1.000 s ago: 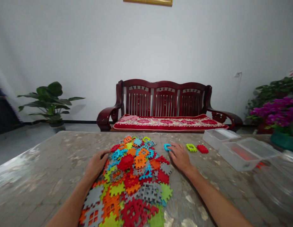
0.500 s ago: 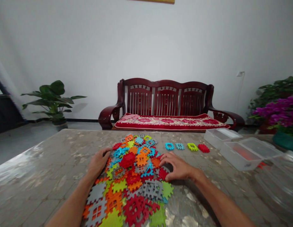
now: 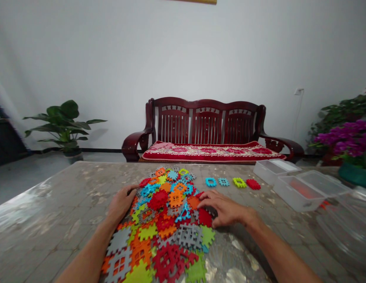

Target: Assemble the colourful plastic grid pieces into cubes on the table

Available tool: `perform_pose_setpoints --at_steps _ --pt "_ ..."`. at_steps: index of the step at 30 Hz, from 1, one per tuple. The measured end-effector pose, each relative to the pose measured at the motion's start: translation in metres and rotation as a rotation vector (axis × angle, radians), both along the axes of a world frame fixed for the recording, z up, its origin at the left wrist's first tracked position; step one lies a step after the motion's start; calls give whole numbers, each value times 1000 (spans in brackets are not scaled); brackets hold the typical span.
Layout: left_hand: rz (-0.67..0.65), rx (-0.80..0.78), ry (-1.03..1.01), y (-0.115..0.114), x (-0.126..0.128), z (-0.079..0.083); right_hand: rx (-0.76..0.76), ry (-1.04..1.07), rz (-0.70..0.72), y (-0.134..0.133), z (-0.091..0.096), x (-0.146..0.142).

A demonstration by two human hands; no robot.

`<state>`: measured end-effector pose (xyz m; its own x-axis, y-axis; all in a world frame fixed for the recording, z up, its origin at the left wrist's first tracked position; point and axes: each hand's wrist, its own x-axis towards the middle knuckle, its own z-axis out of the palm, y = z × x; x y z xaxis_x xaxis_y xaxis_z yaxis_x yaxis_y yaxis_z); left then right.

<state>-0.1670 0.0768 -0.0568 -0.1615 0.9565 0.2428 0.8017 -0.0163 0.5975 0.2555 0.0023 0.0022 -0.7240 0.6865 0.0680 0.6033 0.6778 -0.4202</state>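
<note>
A long heap of flat plastic interlocking building pieces [image 3: 158, 199] with toothed edges, in red, orange, blue, green and grey, lies on the table. My left hand [image 3: 121, 201] rests along the heap's left side, fingers loosely stretched, with nothing visible in it. On the opposite side my right hand [image 3: 226, 207] is curved over the heap's edge, thumb and fingers apart. Between them shows a red piece [image 3: 205, 217]; an orange piece [image 3: 193, 202] lies by the fingertips. Whether the fingertips touch these pieces I cannot tell.
Beyond my right hand, a blue ring piece [image 3: 210, 182], a light-blue lattice piece [image 3: 223, 181], a green piece [image 3: 239, 182] and a red piece [image 3: 253, 184] form a row. Clear plastic boxes [image 3: 299, 196] stand at the right. Behind the table [image 3: 67, 204] is a wooden bench [image 3: 206, 122].
My right thumb has drawn slightly away from the red piece, opening the hand wider and showing more of that piece. My left hand stays in place. The view has shifted a little.
</note>
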Motion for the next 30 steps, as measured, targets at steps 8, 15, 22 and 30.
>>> perform_pose_setpoints --at_steps 8,15,22,30 --pt "6 -36 4 1 0 0 141 59 -72 3 -9 -6" --pt "1 -15 -4 -2 1 2 -15 263 -222 7 -13 -14" --pt "-9 -16 4 0 -1 0 -332 802 -558 29 -17 8" --pt "-20 -10 33 1 -1 1 -142 551 -895 50 -30 70"
